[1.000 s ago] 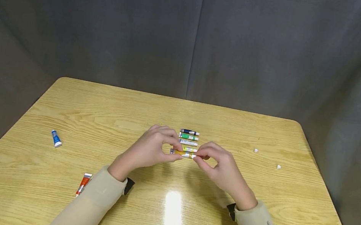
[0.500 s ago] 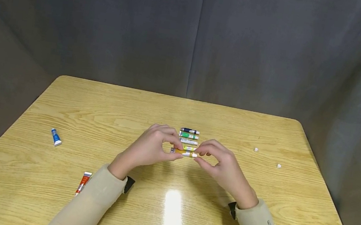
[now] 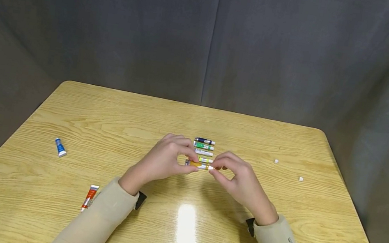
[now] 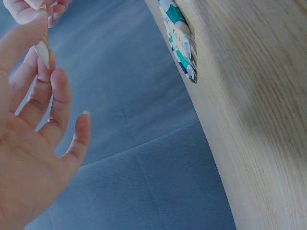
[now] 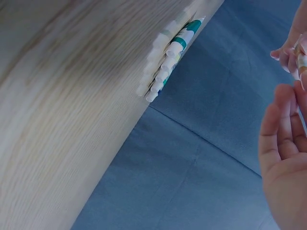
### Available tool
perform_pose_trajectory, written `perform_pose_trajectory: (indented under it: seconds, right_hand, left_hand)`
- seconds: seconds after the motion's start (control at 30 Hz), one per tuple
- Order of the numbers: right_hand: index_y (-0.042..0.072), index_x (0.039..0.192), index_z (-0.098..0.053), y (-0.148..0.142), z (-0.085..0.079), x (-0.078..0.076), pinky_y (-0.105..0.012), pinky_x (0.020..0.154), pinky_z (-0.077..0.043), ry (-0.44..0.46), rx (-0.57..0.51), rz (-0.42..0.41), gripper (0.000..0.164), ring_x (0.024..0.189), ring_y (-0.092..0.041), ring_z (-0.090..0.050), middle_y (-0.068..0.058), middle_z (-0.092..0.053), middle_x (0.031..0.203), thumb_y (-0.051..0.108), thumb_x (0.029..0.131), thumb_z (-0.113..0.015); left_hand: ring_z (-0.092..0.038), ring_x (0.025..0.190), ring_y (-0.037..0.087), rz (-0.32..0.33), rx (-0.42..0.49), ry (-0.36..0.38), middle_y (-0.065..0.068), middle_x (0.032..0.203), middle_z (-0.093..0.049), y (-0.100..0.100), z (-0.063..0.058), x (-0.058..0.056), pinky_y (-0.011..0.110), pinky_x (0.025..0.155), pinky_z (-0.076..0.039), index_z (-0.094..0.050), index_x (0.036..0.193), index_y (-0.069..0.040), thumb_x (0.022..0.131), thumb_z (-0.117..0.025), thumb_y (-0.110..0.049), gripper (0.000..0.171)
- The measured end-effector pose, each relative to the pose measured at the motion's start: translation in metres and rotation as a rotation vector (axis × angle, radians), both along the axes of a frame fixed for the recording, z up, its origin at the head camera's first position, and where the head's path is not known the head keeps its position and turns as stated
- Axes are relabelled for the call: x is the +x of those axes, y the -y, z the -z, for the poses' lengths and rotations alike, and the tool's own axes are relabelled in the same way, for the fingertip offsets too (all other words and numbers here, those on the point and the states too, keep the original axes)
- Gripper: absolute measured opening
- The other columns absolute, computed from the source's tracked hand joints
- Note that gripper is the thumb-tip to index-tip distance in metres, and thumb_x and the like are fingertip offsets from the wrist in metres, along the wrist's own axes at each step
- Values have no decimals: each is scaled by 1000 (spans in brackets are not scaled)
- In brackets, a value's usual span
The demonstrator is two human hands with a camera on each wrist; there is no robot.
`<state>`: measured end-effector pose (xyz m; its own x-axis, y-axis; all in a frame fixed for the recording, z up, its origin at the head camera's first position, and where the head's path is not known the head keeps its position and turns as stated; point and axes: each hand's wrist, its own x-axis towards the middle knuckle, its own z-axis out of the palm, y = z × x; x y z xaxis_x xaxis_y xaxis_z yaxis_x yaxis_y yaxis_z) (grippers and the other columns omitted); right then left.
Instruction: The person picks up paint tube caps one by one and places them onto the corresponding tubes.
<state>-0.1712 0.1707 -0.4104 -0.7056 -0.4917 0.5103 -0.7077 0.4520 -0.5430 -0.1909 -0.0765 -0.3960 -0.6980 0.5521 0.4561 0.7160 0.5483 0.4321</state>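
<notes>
My left hand (image 3: 165,157) pinches an ochre-yellow paint tube (image 3: 204,167) between thumb and fingers. The tube is level, its white cap pointing right. My right hand (image 3: 238,179) pinches that cap with thumb and forefinger. In the left wrist view, the flat crimped end of the tube (image 4: 42,51) sticks out past my fingers, well off the table. Just beyond lies a row of tubes: dark blue (image 3: 205,141), green (image 3: 204,146), white (image 3: 204,152) and yellow (image 3: 205,160), with their caps to the right. My left fingers partly cover the row's near end.
A blue tube (image 3: 60,148) lies at the left of the wooden table (image 3: 136,109). A red tube (image 3: 90,197) is beside my left sleeve, partly covered by it. Two small white caps (image 3: 276,161) lie apart at the right. Grey curtains (image 3: 118,23) hang around the table.
My right thumb and fingers loosened slightly from the cap, then closed on it again. The tube and left hand moved slightly right. The other tubes stayed in place.
</notes>
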Motion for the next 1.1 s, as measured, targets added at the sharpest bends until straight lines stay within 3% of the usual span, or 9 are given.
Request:
perform_pose_trajectory:
  seconds: [0.27, 0.53, 0.8, 0.97, 1.1]
  right_hand:
    - [8, 96, -76, 1, 2, -1, -36, 79, -61, 18, 23, 28, 4, 88, -10, -68, -1, -73, 98, 5, 93, -75]
    - [10, 96, -76, 1, 4, 0, -34, 77, -59, -11, -3, 43, 10, 86, -12, -66, -1, -73, 97, 4, 89, -79]
    - [7, 95, -76, 0, 5, -2, -30, 75, -61, -89, 42, 25, 7, 84, -10, -68, 1, -73, 93, 3, 90, -78]
    - [6, 93, -77, 0, 6, -2, -35, 74, -62, -74, 73, 25, 4, 84, -10, -70, 1, -74, 93, 9, 94, -75]
    - [6, 93, -77, 0, 6, -2, -34, 75, -62, -55, 83, 28, 7, 84, -10, -70, 1, -74, 93, 12, 95, -75]
  left_hand:
    - [-64, 77, 7, -4, -25, -77, -10, 84, -70, -3, 4, 0, 33, 87, -46, -81, 86, -18, 77, -92, -21, 15]
    - [-67, 86, 10, -14, -33, -105, -11, 88, -71, -2, 3, 0, 33, 85, -45, -81, 86, -20, 77, -92, -25, 16]
    - [-67, 82, 11, -43, -92, -55, -12, 85, -70, -7, 4, 2, 39, 95, -46, -81, 86, -22, 80, -90, -26, 12]
    - [-69, 82, 12, -72, -150, -34, -11, 85, -71, -11, 8, 2, 42, 98, -48, -79, 84, -21, 82, -89, -26, 10]
    - [-69, 83, 11, -80, -161, -70, -11, 86, -73, -12, 10, 2, 41, 96, -50, -79, 84, -21, 81, -90, -26, 12]
